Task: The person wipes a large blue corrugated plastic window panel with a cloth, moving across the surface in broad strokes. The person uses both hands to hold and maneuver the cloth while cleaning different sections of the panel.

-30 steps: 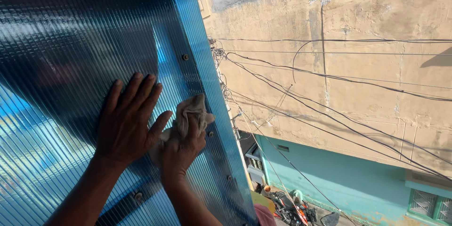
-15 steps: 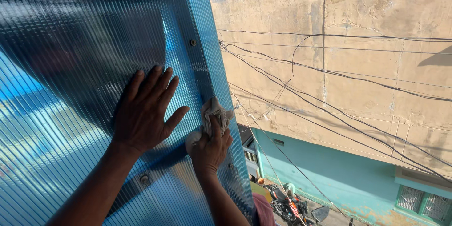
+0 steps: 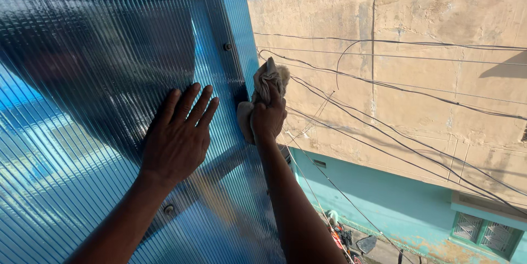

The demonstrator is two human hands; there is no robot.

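A large blue ribbed plastic sheet (image 3: 82, 77) fills the left half of the head view, with a flat blue strip and screw heads along its right edge. My left hand (image 3: 178, 135) lies flat on the sheet, fingers spread upward. My right hand (image 3: 268, 117) grips a crumpled beige cloth (image 3: 267, 80) and presses it against the sheet's right edge, just right of a screw (image 3: 226, 47).
Beyond the sheet's edge is open air. A tan plastered wall (image 3: 417, 49) stands opposite, crossed by several dark cables (image 3: 384, 96). Its lower part is turquoise (image 3: 384, 198) with a grilled window (image 3: 483, 231). Parked two-wheelers (image 3: 346, 239) are on the ground far below.
My right hand has slid the cloth upward along the sheet's edge. My left hand stays flat on the sheet, and the view has shifted.
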